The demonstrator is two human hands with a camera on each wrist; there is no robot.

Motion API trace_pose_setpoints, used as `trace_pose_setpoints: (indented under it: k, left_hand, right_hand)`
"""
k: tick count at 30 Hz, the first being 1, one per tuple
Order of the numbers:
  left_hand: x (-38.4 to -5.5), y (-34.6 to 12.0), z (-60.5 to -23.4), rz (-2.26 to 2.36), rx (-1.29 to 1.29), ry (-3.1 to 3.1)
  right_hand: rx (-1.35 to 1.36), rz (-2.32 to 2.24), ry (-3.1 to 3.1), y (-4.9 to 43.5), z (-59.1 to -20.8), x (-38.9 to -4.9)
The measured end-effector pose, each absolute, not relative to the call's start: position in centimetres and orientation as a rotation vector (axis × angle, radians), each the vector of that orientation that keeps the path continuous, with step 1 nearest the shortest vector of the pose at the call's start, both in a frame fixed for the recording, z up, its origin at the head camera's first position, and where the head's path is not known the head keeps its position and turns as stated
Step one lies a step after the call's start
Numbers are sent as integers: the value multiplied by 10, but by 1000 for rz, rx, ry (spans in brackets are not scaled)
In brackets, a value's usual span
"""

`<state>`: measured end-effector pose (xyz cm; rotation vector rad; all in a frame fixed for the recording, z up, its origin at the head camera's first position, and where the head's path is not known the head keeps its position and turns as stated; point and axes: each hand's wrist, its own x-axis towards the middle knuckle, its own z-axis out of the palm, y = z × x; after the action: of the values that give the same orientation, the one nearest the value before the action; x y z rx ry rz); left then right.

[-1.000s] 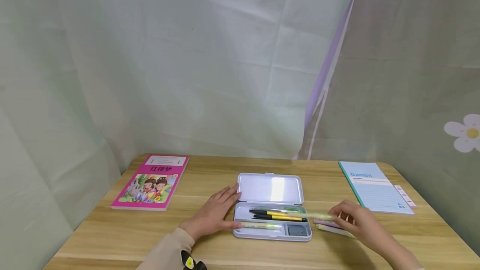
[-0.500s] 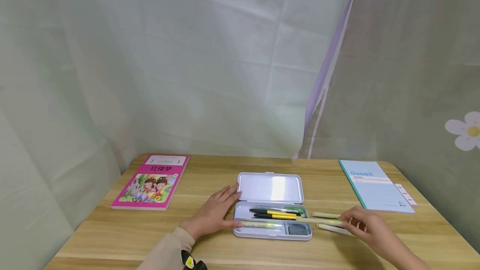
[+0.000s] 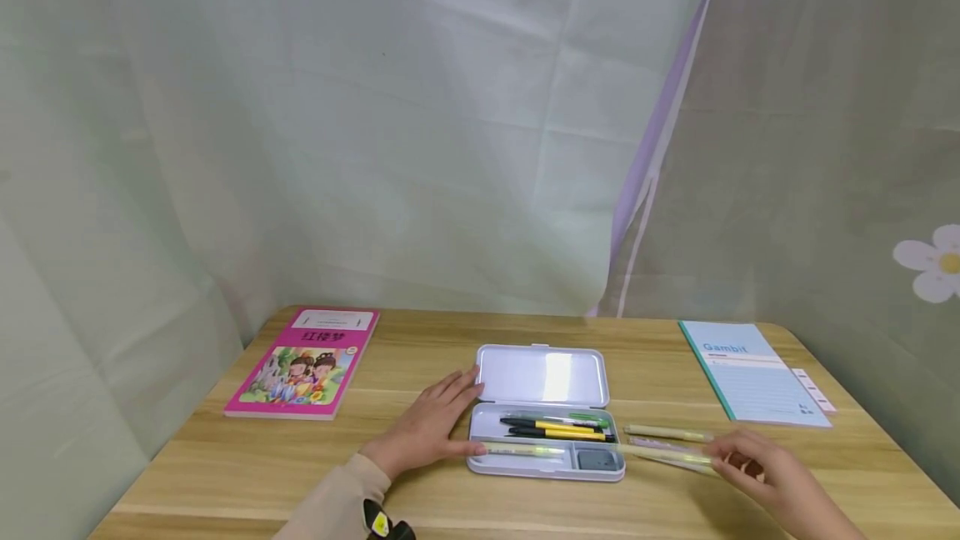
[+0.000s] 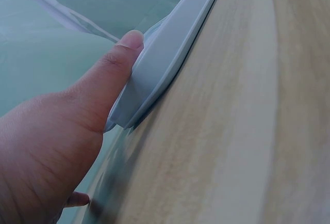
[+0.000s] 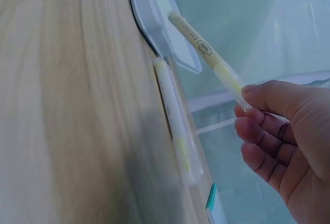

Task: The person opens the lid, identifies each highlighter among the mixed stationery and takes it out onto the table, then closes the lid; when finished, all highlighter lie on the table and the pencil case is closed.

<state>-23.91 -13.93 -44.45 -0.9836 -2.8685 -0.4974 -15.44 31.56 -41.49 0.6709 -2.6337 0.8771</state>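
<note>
A white pencil case lies with its lid raised. Two yellow-and-black pens, a green-tipped clear pen, a pale highlighter and a dark grey block are inside. My left hand rests at the case's left side, fingers straight beside the lid, thumb on the near-left rim. In the right wrist view my right hand pinches the capped end of a yellow highlighter, its other end by the case. Below it on the table lies another highlighter.
More pale markers lie right of the case, partly covered by the held one. A pink book lies at the left. A blue notebook, with a white strip beside it, lies at the far right. Curtains surround the table.
My right hand has moved right and a little nearer with the highlighter, whose far end has shifted from over the case's middle to its right edge. My left hand stays put.
</note>
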Motion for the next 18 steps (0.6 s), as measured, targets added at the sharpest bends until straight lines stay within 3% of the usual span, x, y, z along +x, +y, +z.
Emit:
trace_pose_setpoints:
  k: [12, 18]
  left_hand:
    - [-239, -139, -445, -495, -984, -2871]
    - [-238, -139, -444, -509, -989, -2863]
  right_hand:
    - [397, 804, -2904, 335, -414, -144]
    - [535, 778, -2714, 342, -429, -143]
